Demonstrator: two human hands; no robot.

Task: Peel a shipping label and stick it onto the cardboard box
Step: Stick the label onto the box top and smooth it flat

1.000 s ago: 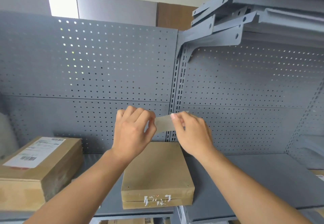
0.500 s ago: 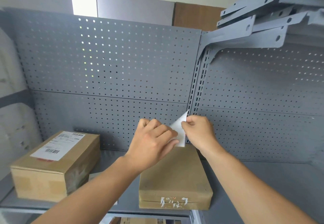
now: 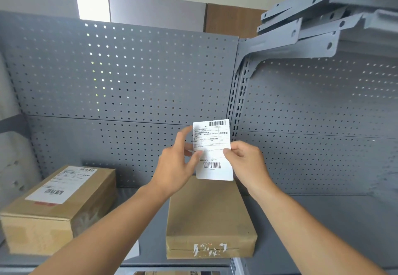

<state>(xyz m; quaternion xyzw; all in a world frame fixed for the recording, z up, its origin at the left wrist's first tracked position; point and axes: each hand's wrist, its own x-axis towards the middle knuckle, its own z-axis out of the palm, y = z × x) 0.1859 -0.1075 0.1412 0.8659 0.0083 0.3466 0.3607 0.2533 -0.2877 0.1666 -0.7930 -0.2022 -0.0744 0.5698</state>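
Two hands hold one shipping label (image 3: 212, 149) upright in the air, printed face toward us, above the far edge of the plain cardboard box (image 3: 207, 216). Our right hand (image 3: 245, 162) is pinched on the label's right edge, thumb in front. Our left hand (image 3: 178, 165) grips the left edge with the thumb in front, the other fingers spread loosely behind. We cannot tell whether any backing paper is still attached.

The plain box lies flat near the front edge of the grey shelf (image 3: 312, 221), its top bare, with torn white residue on its front face. A second box (image 3: 58, 210) that already carries a label sits toward the shelf's left end, well apart.

We judge the peeling to be about finished and the placing to be next. That calls for lowering the label flat, sticky side down, squaring it to the box top, then pressing it smooth without creases.
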